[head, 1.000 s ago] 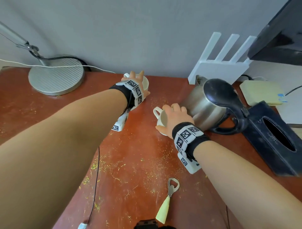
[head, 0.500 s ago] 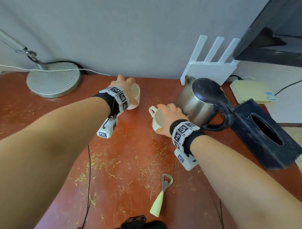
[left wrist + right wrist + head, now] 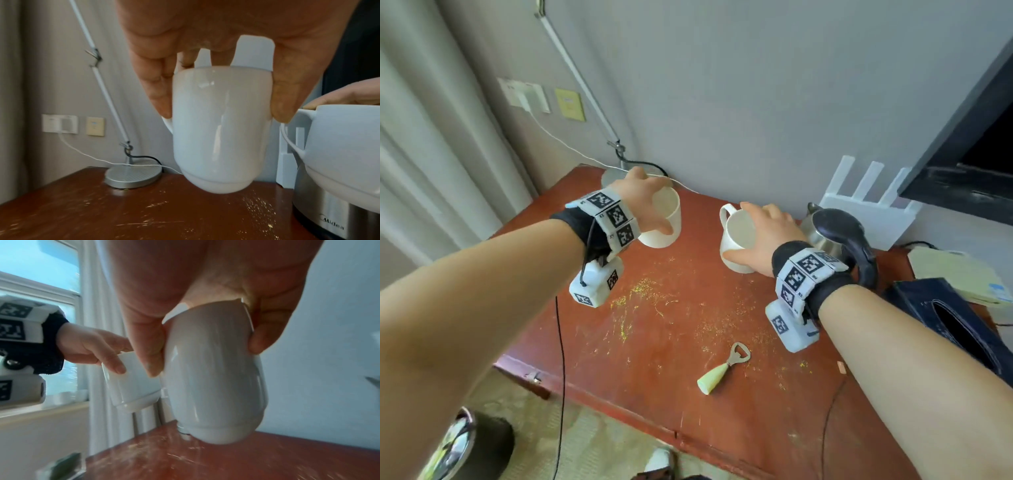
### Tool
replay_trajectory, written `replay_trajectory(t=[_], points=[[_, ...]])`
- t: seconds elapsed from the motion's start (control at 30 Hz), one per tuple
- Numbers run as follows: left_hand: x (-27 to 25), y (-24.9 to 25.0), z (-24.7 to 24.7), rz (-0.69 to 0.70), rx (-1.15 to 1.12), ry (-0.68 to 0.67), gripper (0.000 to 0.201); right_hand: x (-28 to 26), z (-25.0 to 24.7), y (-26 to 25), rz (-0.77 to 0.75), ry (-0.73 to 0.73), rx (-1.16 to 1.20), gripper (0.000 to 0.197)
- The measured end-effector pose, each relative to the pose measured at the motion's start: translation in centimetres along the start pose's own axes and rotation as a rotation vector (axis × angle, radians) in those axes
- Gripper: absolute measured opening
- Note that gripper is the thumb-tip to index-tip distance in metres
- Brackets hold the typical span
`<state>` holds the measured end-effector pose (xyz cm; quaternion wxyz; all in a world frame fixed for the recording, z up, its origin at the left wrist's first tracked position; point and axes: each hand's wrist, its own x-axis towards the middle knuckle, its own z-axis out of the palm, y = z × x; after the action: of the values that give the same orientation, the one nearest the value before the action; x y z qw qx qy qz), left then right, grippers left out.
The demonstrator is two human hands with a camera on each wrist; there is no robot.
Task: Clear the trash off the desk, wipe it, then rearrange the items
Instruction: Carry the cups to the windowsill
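Observation:
My left hand [image 3: 643,202] grips a white mug [image 3: 662,221] by its rim from above and holds it clear of the red-brown desk [image 3: 654,342]; in the left wrist view that left mug [image 3: 222,129] hangs above the wood with fingers [image 3: 158,91] on both sides. My right hand [image 3: 763,233] grips a second white mug [image 3: 736,240] the same way, also lifted and slightly tilted; the right mug [image 3: 216,378] shows so in the right wrist view. Yellow crumbs [image 3: 640,294] lie scattered over the desk.
A steel kettle [image 3: 832,233] with a black handle stands right of the mugs, a dark tissue box [image 3: 945,315] beyond it. A bottle opener [image 3: 722,368] lies near the front edge. A lamp base [image 3: 133,177] sits at the back left, a white router [image 3: 866,209] against the wall.
Both hands have lifted their mugs off the desk. The head view has pulled back and tilted up, now showing the desk's front edge and the floor.

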<state>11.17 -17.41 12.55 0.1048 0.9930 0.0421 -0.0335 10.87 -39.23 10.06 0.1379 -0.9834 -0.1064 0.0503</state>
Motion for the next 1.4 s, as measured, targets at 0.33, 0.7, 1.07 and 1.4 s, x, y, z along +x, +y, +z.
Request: replay_trajectory(t=[0.33, 0.7, 1.07, 1.4], points=[[-20.6, -9.4, -5.1, -0.366, -0.126, 0.171, 0.079, -9.3, -1.6, -13.7, -0.431, 0.001, 0.119, 0.086], [-37.9, -25.9, -9.6, -0.645, -0.194, 0.32, 0.083, -16.8, 3.2, -36.0, -0.801, -0.086, 0.148, 0.085], [-48.4, -45.8, -14.4, -0.809, -0.173, 0.352, 0.084, -19.5, 10.3, -59.7, -0.897, -0.187, 0.259, 0.083], [-42.2, -59.7, -16.9, -0.826, -0.217, 0.384, 0.085, -11.1, 13.2, -73.3, -0.941, -0.167, 0.203, 0.086]])
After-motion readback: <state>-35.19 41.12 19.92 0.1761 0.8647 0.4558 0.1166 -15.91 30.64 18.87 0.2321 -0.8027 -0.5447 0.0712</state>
